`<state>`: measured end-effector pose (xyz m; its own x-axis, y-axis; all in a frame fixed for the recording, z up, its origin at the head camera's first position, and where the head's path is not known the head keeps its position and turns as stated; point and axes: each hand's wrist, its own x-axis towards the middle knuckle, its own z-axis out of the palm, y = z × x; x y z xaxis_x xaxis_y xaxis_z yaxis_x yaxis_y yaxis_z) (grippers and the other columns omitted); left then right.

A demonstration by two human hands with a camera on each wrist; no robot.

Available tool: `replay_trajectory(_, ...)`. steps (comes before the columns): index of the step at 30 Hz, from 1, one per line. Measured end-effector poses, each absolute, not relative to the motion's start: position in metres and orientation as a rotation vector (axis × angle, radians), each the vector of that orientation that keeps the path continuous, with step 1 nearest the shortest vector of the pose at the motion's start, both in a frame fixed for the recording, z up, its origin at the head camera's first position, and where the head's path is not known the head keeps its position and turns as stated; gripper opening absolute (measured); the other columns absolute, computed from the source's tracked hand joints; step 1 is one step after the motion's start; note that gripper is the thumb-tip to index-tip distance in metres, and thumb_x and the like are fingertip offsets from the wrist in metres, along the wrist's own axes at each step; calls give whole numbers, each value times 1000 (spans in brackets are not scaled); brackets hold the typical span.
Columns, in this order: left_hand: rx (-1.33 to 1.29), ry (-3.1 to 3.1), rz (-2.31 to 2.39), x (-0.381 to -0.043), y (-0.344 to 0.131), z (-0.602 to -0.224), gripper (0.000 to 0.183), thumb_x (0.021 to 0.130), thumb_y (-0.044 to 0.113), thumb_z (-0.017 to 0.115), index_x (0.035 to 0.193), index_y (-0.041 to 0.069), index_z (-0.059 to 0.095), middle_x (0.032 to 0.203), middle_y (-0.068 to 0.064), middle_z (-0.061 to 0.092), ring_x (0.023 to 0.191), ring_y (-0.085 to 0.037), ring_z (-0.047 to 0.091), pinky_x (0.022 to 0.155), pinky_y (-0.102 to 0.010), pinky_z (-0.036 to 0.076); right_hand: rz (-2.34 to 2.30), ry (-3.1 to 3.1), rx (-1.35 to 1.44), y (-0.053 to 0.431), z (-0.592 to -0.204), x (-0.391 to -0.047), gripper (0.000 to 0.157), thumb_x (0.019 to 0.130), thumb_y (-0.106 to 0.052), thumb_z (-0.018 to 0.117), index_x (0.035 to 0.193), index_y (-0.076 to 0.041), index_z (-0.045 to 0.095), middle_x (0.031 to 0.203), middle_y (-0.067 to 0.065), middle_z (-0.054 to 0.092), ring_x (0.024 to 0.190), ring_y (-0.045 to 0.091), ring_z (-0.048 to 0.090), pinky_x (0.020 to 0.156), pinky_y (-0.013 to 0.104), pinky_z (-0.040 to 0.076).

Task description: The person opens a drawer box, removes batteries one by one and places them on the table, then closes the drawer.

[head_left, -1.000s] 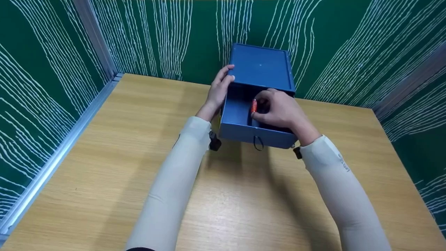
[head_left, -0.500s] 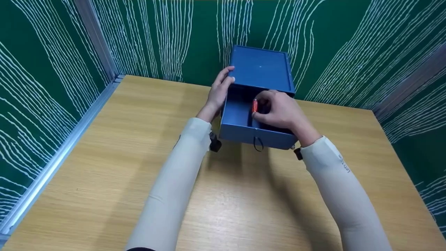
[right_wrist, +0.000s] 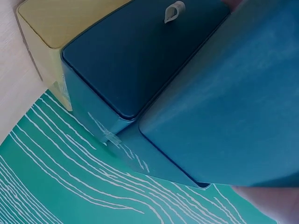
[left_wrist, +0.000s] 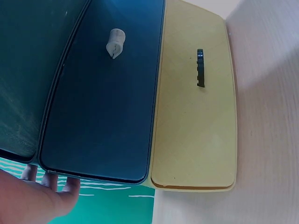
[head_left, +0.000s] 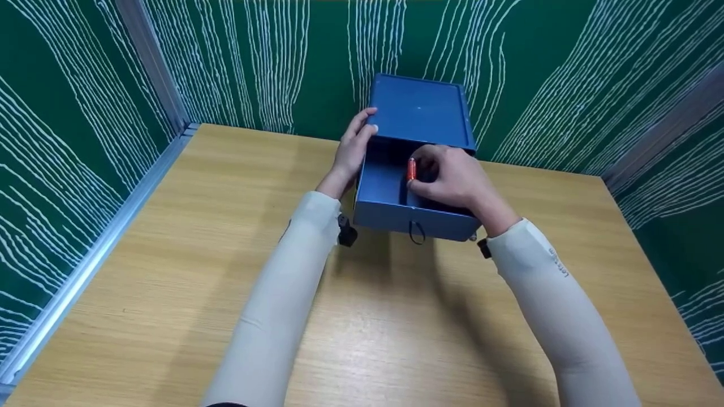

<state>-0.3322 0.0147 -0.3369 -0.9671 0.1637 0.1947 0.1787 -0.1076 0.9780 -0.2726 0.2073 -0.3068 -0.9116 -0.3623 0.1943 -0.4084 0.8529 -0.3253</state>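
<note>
A stacked drawer cabinet with a blue top stands at the back of the table. Its upper blue drawer is pulled out toward me. Inside it, my right hand pinches a small red battery between thumb and fingers, held upright. My left hand rests against the cabinet's left side, its fingertips at the top edge. In the left wrist view, the fingers of this left hand press the cabinet's side. The drawer's right part is hidden under my right hand.
Below the open drawer are another blue drawer with a pale loop pull and a yellow drawer with a dark pull, both shut. The wooden table meets green walls with white wavy lines.
Almost nothing differs. The whole view shifts slightly with the head; both hands, the battery and the drawer keep their places.
</note>
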Motion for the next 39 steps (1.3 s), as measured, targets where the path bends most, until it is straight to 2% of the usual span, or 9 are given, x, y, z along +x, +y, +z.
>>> replay_trajectory(12, -389, -2081, -2278, -334, 15, -336, 39, 89, 23, 40, 128, 21, 41, 140, 3, 29, 120, -12, 34, 102, -34, 23, 634, -2884, 605, 207, -302, -273, 42, 71, -47, 61, 105, -23, 56, 92, -3, 55, 81, 16, 49, 74, 34, 43)
replay_trajectory(19, -394, -2086, -2276, -343, 15, -343, 38, 89, 26, 40, 127, 26, 42, 140, 5, 29, 120, -12, 34, 102, -36, 23, 685, -2846, 632, 208, -300, -272, 43, 71, -45, 63, 106, -22, 56, 94, -3, 56, 84, 16, 49, 77, 35, 44)
replay_trajectory(23, -400, -2105, -2288, -334, 13, -336, 40, 90, 25, 38, 129, 23, 40, 141, 3, 27, 121, -13, 32, 103, -38, 21, 700, -2830, 646, 210, -299, -271, 40, 71, -41, 64, 105, -21, 56, 95, -2, 57, 84, 16, 49, 77, 35, 44)
replay_trajectory(39, -402, -2076, -2303, -335, 14, -337, 39, 90, 22, 39, 129, 20, 40, 142, 2, 27, 122, -12, 32, 104, -35, 22, 741, -2716, 695, 226, -298, -269, 37, 71, -34, 65, 103, -17, 57, 93, 0, 58, 83, 15, 51, 75, 33, 44)
